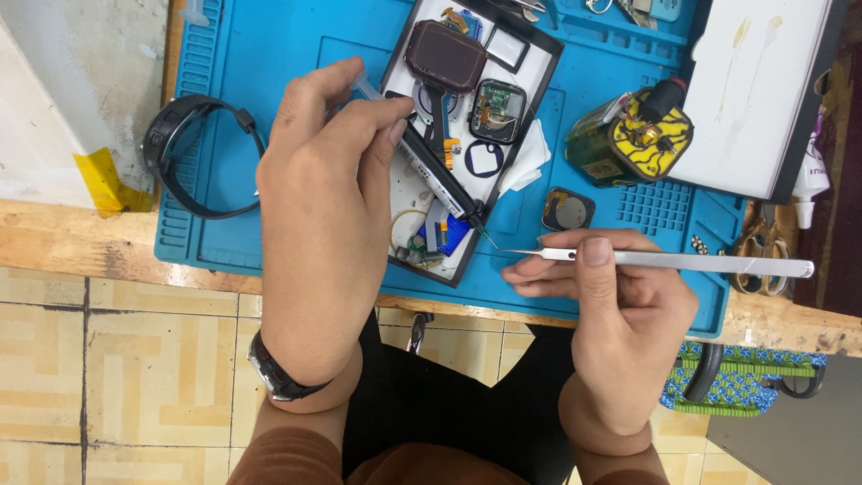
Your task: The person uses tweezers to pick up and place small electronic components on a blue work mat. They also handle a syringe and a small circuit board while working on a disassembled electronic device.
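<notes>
My left hand (328, 207) grips a black glue syringe (440, 175) with a clear plunger end, its needle tip pointing down-right over the lower corner of a black-rimmed white tray (409, 193). My right hand (611, 310) holds silver tweezers (673, 261) horizontally, their fine tip pointing left toward the syringe needle. In the tray lie a smartwatch with a dark square screen (446, 57), an opened watch body (497, 110) showing electronics, and small parts. A round sensor back (567, 209) rests on the blue mat (269, 63).
A black watch strap (184, 153) lies at the mat's left. A yellow-and-black taped device (633, 139) and a white board (763, 85) sit at the right. Scissors (759, 247) and a white tube (813, 175) are at the far right. Wooden bench edge (54, 238) borders tiled floor.
</notes>
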